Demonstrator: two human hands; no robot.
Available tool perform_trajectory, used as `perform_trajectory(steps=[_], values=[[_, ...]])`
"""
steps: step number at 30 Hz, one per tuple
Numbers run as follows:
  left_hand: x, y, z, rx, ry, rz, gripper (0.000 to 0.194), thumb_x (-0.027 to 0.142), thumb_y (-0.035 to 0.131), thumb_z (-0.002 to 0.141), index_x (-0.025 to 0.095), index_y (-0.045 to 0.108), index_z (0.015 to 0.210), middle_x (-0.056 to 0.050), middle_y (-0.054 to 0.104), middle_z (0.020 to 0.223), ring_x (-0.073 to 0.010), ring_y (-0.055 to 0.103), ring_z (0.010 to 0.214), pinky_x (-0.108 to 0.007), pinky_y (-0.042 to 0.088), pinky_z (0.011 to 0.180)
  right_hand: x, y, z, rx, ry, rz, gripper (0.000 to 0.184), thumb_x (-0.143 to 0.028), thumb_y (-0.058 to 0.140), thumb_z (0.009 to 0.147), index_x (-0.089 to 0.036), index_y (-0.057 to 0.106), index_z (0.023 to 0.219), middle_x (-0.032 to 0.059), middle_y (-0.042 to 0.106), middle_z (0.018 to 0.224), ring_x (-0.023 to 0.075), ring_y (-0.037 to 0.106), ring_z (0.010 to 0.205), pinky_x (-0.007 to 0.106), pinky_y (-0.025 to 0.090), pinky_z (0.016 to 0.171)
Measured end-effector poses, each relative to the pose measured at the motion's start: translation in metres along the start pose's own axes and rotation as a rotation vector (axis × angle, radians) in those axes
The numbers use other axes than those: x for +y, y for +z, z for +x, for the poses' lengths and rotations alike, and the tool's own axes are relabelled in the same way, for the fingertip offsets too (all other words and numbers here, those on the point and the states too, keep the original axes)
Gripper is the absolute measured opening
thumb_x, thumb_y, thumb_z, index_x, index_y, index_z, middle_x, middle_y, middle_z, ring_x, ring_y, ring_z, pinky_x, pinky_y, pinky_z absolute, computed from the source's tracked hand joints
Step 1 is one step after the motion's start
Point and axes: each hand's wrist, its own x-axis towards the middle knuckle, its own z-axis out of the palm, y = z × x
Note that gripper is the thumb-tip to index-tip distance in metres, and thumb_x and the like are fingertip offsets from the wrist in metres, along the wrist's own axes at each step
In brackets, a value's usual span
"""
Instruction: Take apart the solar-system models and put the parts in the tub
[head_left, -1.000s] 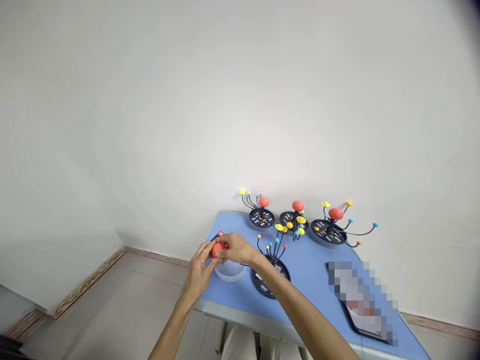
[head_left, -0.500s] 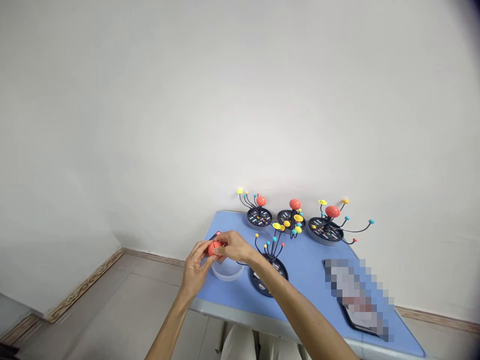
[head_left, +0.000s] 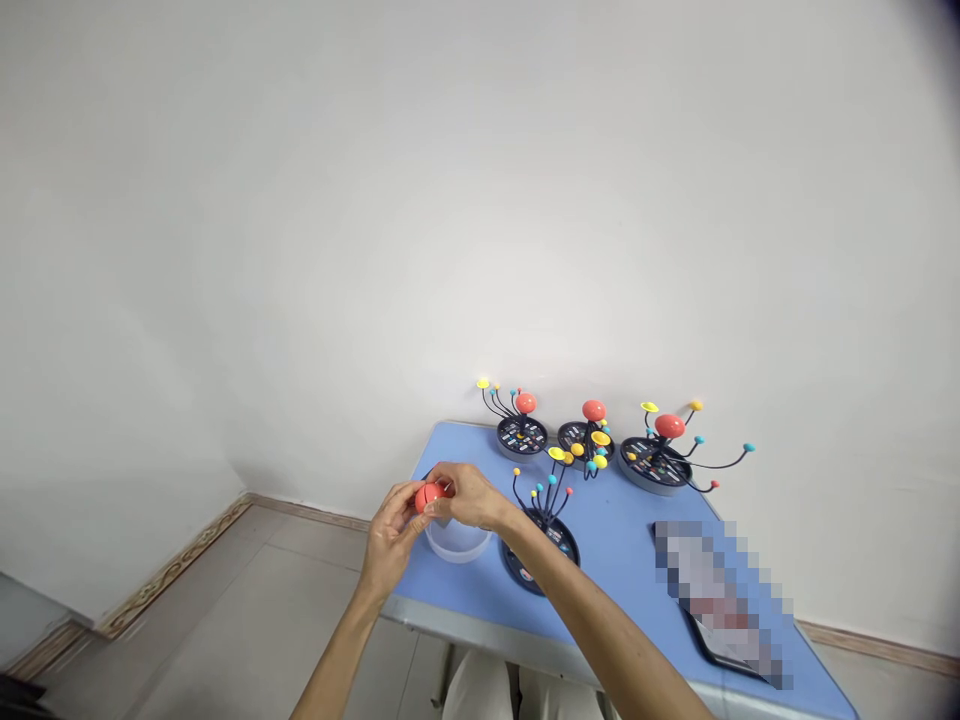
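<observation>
Both hands are together over the left part of the blue table point(head_left: 480, 450). My left hand point(head_left: 391, 540) and my right hand point(head_left: 469, 497) hold a red-orange ball point(head_left: 429, 497) between their fingers. Just below them sits a clear plastic bowl point(head_left: 457, 542). Right of my right forearm stands a planet-model toy point(head_left: 541, 505) with wire arms and coloured beads on a round black base, with no red ball on top. Three similar models with red balls stand along the back edge point(head_left: 592, 440).
A dark object with red on it point(head_left: 429, 474) is partly hidden behind my hands. A pixelated item lies on a dark slab point(head_left: 720, 600) at the table's right. White walls rise behind, and a tiled floor point(head_left: 247, 620) lies left of the table.
The red-orange ball has shifted slightly left between my fingers, and my hands have closed around it a little more. The head view has moved only slightly.
</observation>
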Motion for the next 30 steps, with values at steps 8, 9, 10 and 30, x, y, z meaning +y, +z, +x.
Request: perform_trajectory(steps=[8,9,10,30], values=[[0.011,-0.009,0.003,-0.066,-0.226,-0.224,0.052,0.047,0.078,0.073,0.017,0.069,0.114,-0.011,0.073,0.104,-0.0251,0.068,0.094,-0.037,0.056,0.084,-0.006,-0.002,-0.005,-0.014,-0.072,-0.077,0.031,-0.011,0.071,0.065,-0.019,0.063,0.095,-0.0024,0.062,0.084,0.012,0.052,0.074,0.024,0.038,0.067],[0.013,-0.008,0.004,-0.061,-0.255,-0.225,0.051,0.05,0.076,0.074,0.016,0.071,0.111,-0.011,0.073,0.101,-0.0245,0.068,0.089,-0.036,0.056,0.078,-0.007,-0.002,-0.005,-0.02,-0.089,-0.108,0.033,-0.01,0.071,0.065,-0.019,0.063,0.095,-0.0015,0.062,0.087,0.0126,0.052,0.076,0.024,0.038,0.068],[0.014,-0.007,0.005,-0.06,-0.281,-0.211,0.05,0.053,0.074,0.075,0.015,0.072,0.108,-0.01,0.074,0.096,-0.0234,0.068,0.082,-0.035,0.056,0.073,-0.008,-0.002,-0.006,-0.026,-0.102,-0.138,0.032,-0.009,0.071,0.065,-0.018,0.064,0.095,-0.0005,0.061,0.089,0.0132,0.052,0.077,0.024,0.038,0.068],[0.018,0.001,0.011,-0.051,-0.382,-0.338,0.038,0.049,0.081,0.071,0.013,0.073,0.081,-0.007,0.071,0.077,-0.0192,0.064,0.074,-0.027,0.05,0.061,-0.004,0.004,-0.003,0.036,-0.167,-0.147,0.012,-0.013,0.073,0.073,-0.018,0.065,0.081,-0.0037,0.054,0.072,0.0119,0.045,0.071,0.023,0.031,0.066]])
